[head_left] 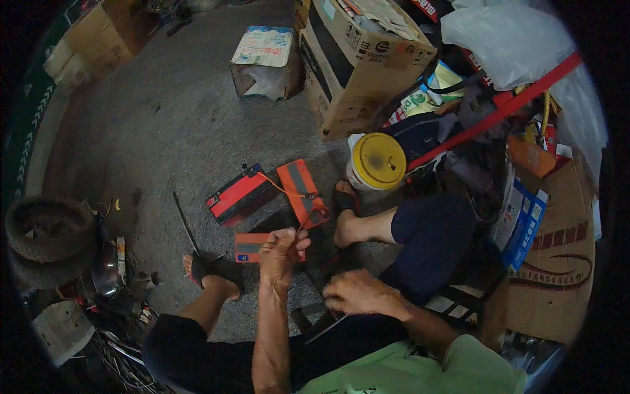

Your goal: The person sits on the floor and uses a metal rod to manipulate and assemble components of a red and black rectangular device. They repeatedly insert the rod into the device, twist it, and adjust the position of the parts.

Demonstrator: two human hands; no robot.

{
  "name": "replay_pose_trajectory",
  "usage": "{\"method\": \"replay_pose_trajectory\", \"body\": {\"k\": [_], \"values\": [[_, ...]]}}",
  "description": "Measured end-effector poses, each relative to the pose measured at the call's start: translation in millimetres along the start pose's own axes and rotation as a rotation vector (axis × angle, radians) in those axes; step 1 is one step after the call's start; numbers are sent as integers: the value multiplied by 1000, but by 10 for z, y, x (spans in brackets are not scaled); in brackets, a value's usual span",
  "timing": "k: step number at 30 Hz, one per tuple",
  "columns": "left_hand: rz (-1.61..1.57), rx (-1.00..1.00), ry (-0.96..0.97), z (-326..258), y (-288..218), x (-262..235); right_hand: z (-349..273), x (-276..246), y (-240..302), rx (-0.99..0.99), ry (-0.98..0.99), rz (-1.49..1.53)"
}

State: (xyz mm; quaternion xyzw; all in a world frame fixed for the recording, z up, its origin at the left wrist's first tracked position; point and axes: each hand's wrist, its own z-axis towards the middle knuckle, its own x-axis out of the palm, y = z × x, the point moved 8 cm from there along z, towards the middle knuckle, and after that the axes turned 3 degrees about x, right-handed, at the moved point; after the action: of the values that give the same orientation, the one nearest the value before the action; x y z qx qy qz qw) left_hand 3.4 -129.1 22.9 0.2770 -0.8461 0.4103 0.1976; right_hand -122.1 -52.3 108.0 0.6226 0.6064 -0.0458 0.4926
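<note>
Three block-shaped batteries lie on the floor between my feet: a red and black one [241,197], an orange and grey one [296,178] and a partly covered orange one [247,239]. An orange wire [279,186] runs from the red battery to the orange and grey one. My left hand [281,253] is closed in a pinch just in front of the batteries, on what looks like an orange wire end. Lower and to the right, my right hand [361,292] is slightly blurred with curled fingers; what they hold is hidden. A thin pale rod [327,329] shows beneath it.
A white bucket with a yellow lid [379,161] stands beyond my right foot. Cardboard boxes [367,79] are behind it, and a red bar [499,111] slants over clutter. At left are tires [52,240] and loose wires. A metal rod [185,223] lies near my left foot.
</note>
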Motion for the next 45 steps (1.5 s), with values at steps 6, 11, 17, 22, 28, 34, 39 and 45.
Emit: {"method": "replay_pose_trajectory", "body": {"k": [6,11,17,22,28,34,39,45], "values": [[1,-3,46,31,198,164,241,-783,-193,150,-706,399],[144,-6,36,51,145,219,235,-706,-426,197,-819,612],[252,-44,204,44,184,275,299,-678,-508,150,-657,713],[220,-92,345,45,154,340,388,-640,-547,-11,-535,901],[233,-124,322,30,181,371,441,-617,-641,11,-522,725],[258,-143,193,112,240,431,462,-583,-890,103,-633,780],[997,507,38,464,-274,610,451,-573,-1175,357,-720,1242],[1581,871,67,960,-295,891,408,-621,-1289,319,-808,1309]]}}
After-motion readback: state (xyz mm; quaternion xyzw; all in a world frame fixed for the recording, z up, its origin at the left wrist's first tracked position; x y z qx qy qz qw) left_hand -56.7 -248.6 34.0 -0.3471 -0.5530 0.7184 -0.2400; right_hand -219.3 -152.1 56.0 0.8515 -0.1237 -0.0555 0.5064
